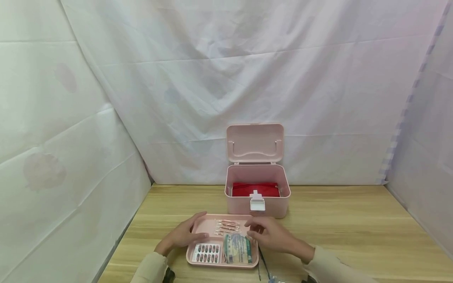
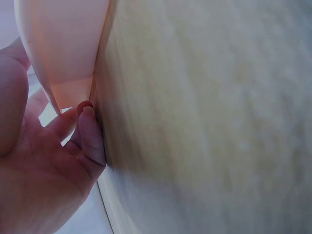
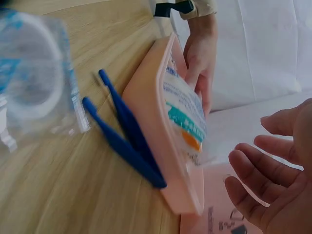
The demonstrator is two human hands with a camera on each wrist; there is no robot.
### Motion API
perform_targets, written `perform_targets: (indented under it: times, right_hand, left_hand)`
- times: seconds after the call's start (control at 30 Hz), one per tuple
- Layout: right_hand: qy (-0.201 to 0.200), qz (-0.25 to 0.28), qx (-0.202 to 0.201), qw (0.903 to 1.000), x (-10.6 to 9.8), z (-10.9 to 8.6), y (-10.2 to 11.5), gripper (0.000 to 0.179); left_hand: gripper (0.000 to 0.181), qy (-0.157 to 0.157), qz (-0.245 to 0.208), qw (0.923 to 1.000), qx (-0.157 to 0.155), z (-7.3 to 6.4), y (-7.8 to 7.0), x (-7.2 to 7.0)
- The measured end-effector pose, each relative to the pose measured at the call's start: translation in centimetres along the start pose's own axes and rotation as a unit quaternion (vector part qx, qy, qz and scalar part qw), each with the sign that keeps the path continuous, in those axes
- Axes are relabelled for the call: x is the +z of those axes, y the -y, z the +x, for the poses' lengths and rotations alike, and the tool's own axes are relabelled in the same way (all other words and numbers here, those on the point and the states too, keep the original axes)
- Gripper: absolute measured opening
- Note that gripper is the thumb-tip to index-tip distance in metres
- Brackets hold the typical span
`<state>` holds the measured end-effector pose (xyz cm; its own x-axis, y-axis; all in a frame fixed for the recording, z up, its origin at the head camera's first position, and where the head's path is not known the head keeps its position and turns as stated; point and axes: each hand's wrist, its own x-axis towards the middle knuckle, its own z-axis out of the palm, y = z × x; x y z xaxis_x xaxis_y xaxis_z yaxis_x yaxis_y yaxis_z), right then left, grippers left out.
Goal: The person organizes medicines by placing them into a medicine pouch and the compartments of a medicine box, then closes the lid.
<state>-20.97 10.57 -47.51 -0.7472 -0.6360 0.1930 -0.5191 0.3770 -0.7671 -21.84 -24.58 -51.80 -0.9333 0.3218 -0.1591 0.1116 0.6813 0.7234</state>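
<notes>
A pink tray (image 1: pixel 205 226) lies on the table before me. My left hand (image 1: pixel 184 232) grips its left side, thumb over the rim and fingers round the outer wall, as the left wrist view shows. In the tray are a blister pack of capsules (image 1: pixel 207 252), a green-and-white plastic packet (image 1: pixel 238 248) and several thin wrapped sticks (image 1: pixel 227 226). Over the tray's right edge hovers my right hand (image 1: pixel 270 234), fingers loosely bent and holding nothing. Blue tweezers (image 3: pixel 122 146) lean against the tray's outer wall in the right wrist view.
Behind the tray stands a pink box (image 1: pixel 237 206), its lid (image 1: pixel 255 143) raised and a red pouch (image 1: pixel 244 189) inside. A clear plastic bag (image 3: pixel 34 122) with a white ring in it lies near the tweezers. White cloth (image 1: pixel 198 98) hangs behind and at both sides.
</notes>
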Motion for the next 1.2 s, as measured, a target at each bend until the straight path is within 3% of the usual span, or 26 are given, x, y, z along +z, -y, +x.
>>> perform_targets:
  times: [0.37, 0.6, 0.83, 1.1, 1.2]
  right_hand:
    - [-0.028, 0.022, 0.061, 0.9975, -1.0, -2.3, -2.4, 0.024]
    - [0.039, 0.047, 0.091, 0.9940, -0.5, -3.3, -3.4, 0.035]
    - [0.080, 0.053, 0.167, 0.9813, 0.4, -4.0, -3.4, 0.055]
    - [0.065, 0.010, 0.148, 0.9869, 1.3, -4.0, -3.4, 0.054]
    - [0.060, 0.002, 0.162, 0.9850, 1.4, -4.1, -3.3, 0.054]
  left_hand:
    - [0.082, 0.001, 0.000, 1.0000, 0.007, 0.0, 0.1, -0.1]
    - [0.082, 0.002, 0.003, 1.0000, 0.005, 0.1, 0.1, -0.1]
    - [0.081, 0.001, 0.006, 1.0000, 0.003, 0.0, -0.1, 0.0]
    - [0.081, 0.002, 0.001, 1.0000, 0.003, 0.0, 0.1, 0.0]
    - [0.081, 0.002, 0.003, 1.0000, 0.005, 0.0, 0.1, 0.0]
